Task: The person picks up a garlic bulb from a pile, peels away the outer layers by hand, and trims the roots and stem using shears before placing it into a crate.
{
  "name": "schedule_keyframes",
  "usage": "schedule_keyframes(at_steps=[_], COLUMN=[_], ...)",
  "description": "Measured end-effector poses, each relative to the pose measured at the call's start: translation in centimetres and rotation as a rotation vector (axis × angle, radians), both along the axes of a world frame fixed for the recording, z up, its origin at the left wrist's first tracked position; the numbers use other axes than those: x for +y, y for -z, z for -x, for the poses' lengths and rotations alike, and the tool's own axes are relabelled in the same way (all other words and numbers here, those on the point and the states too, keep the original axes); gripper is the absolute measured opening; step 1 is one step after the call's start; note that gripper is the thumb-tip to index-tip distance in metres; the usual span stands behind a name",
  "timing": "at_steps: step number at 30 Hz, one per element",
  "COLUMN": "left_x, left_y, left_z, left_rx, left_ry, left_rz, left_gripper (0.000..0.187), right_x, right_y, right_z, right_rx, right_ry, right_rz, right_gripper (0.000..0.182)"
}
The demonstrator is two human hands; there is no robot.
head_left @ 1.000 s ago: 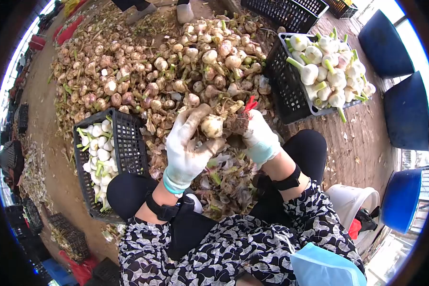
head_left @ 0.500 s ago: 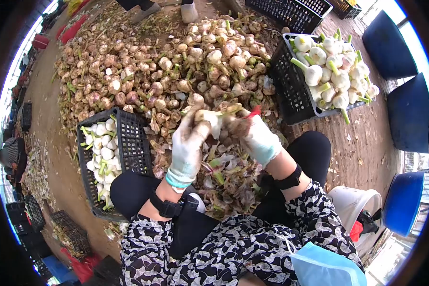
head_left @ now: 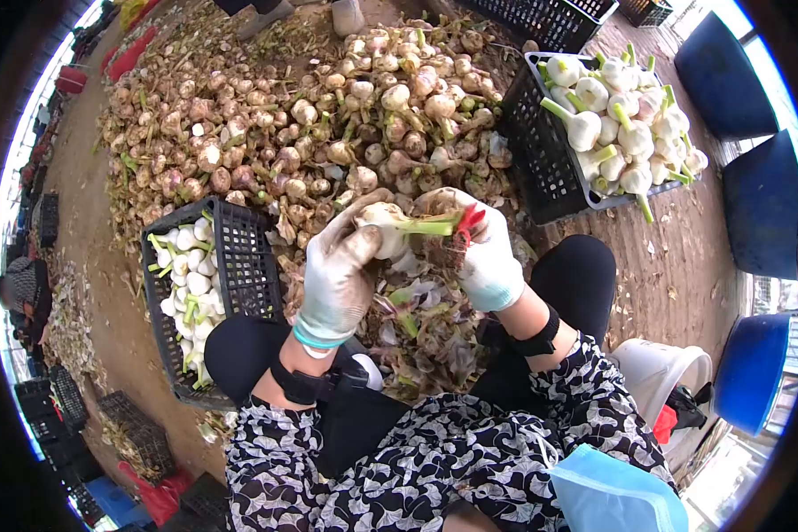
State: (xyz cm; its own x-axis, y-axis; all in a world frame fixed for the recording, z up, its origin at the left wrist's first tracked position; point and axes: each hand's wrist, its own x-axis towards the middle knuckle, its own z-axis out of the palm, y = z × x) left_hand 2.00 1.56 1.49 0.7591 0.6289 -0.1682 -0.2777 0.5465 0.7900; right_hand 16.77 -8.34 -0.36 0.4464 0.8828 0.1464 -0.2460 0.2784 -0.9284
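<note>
My left hand (head_left: 339, 275), in a soiled white glove, is closed around a garlic bulb (head_left: 381, 222). The bulb's green stem (head_left: 427, 227) points right, towards my other hand. My right hand (head_left: 488, 262), gloved too, has its fingers curled around the stem's end. A small red piece (head_left: 470, 220) shows at these fingers; what it is I cannot make out. Beneath the stem is a brown, ragged patch (head_left: 443, 253), either husk or dirty glove. Loose garlic skins (head_left: 430, 332) lie below both hands.
A large heap of unpeeled garlic (head_left: 266, 133) spreads ahead. Black crates of cleaned white garlic stand at left (head_left: 248, 257) and right (head_left: 550, 168). Blue tubs (head_left: 754, 372) and a white bucket (head_left: 652, 368) line the right side. Another person's shoe (head_left: 348, 18) shows beyond the heap.
Both hands have turned a little, and the bulb's green stem now shows more clearly between them. The left hand has shifted slightly left and the right hand slightly right.
</note>
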Motion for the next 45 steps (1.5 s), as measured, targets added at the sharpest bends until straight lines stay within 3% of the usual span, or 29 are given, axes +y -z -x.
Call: schedule_keyframes(at_steps=[1,2,3,5,6,7,8,9,11,13,15,16,20,21,23,25,27,28,29,31,32,33,35,37,38,39,42,43,45], left_x=[0.3,0.5,0.6,0.7,0.9,1.0,0.7,1.2,-0.1,0.2,0.3,0.1,0.9,1.4,1.8,1.4,0.9,0.7,0.8,1.1,1.0,1.2,1.2,0.9,0.8,0.7,0.6,0.6,0.9], left_y=[0.0,0.1,0.1,0.6,0.9,0.9,0.8,1.3,2.0,0.8,0.3,0.0,0.8,1.0,1.8,1.7,1.7,1.1,1.1,1.1,1.2,1.1,1.1,2.0,1.9,1.7,0.7,0.5,1.8], left_z=[0.0,0.0,0.0,0.1,0.0,-0.1,-0.5,-0.7,-0.4,0.0,0.4,0.7,0.8,0.9,1.4,1.1,0.8,0.6,0.7,1.3,1.4,1.4,1.2,1.2,1.0,0.9,0.9,0.8,0.7], left_rx=[0.0,-0.127,-0.255,-0.198,-0.143,-0.089,0.049,0.074,0.264,0.233,0.038,0.027,0.11,0.114,0.255,0.279,0.275,0.269,0.271,0.212,0.171,0.169,0.233,0.258,0.287,0.315,0.308,0.276,0.259], left_ry=[-0.003,0.114,0.229,0.192,0.162,0.131,0.067,-0.004,-0.119,-0.082,0.078,0.094,0.14,0.137,0.177,0.162,0.185,0.223,0.225,0.203,0.172,0.175,0.188,0.166,0.169,0.176,0.249,0.273,0.219], left_rz=[0.004,0.22,0.436,0.35,0.26,0.169,-0.056,-0.482,-0.535,-0.368,-0.093,-0.024,-0.215,-0.211,-0.516,-0.599,-0.479,-0.379,-0.379,-0.099,-0.075,-0.08,-0.155,-0.27,-0.308,-0.348,-0.248,-0.174,-0.235], left_gripper=[0.052,0.052,0.053,0.051,0.049,0.047,0.048,0.051,0.055,0.06,0.063,0.065,0.073,0.073,0.073,0.07,0.068,0.068,0.068,0.069,0.07,0.07,0.069,0.067,0.059,0.051,0.054,0.055,0.065], right_x=[-0.6,-0.9,-0.5,-1.2,-0.6,0.2,-0.1,-0.2,-0.3,0.1,0.3,1.3,-0.7,-0.4,-0.5,0.2,0.4,1.2,1.3,0.9,0.8,1.0,0.5,0.7,0.4,-0.1,0.4,0.1,0.5], right_y=[-0.8,-1.2,-0.4,-0.6,0.1,0.5,0.7,0.1,-0.9,1.9,2.7,2.2,3.4,4.3,5.0,4.6,3.4,0.7,2.2,1.7,4.5,4.2,3.7,-0.6,1.0,0.7,1.2,2.4,3.8], right_z=[-0.4,-0.6,0.3,1.0,0.1,-0.1,-0.7,-1.1,0.1,-0.3,-4.2,-5.2,-3.5,-2.7,-3.2,-4.0,-2.4,-2.0,-0.5,-2.3,-3.0,-3.7,-3.5,-1.9,-1.5,-1.5,-1.9,-2.9,-3.1], right_rx=[0.085,0.171,0.418,0.89,0.998,0.883,0.321,-0.241,-0.229,-0.046,-0.314,0.206,-0.845,-1.067,-0.967,-0.411,-0.406,-0.412,-0.278,-0.147,-0.25,-0.057,-0.134,-0.162,-0.425,-0.587,-0.669,-0.671,-0.223], right_ry=[-0.124,-0.249,-0.174,-0.053,-0.199,-0.165,-0.161,-0.145,-0.111,-0.045,0.111,0.261,-0.313,-0.344,-0.302,-0.301,-0.11,-0.255,-0.1,-0.254,-0.1,-0.085,-0.062,-0.163,-0.16,-0.149,0.068,0.083,-0.056], right_rz=[0.083,0.168,-0.055,0.143,0.055,0.021,0.074,0.121,0.184,0.053,-0.056,0.049,0.489,0.425,0.791,0.525,0.285,0.458,0.166,0.595,0.511,0.558,0.368,0.608,0.506,0.506,0.556,0.56,0.436], right_gripper=[0.03,0.029,0.032,0.03,0.029,0.024,0.021,0.019,0.02,0.025,0.025,0.023,0.016,0.013,0.024,0.038,0.033,0.031,0.023,0.012,0.009,0.013,0.022,0.029,0.032,0.03,0.02,0.02,0.021])
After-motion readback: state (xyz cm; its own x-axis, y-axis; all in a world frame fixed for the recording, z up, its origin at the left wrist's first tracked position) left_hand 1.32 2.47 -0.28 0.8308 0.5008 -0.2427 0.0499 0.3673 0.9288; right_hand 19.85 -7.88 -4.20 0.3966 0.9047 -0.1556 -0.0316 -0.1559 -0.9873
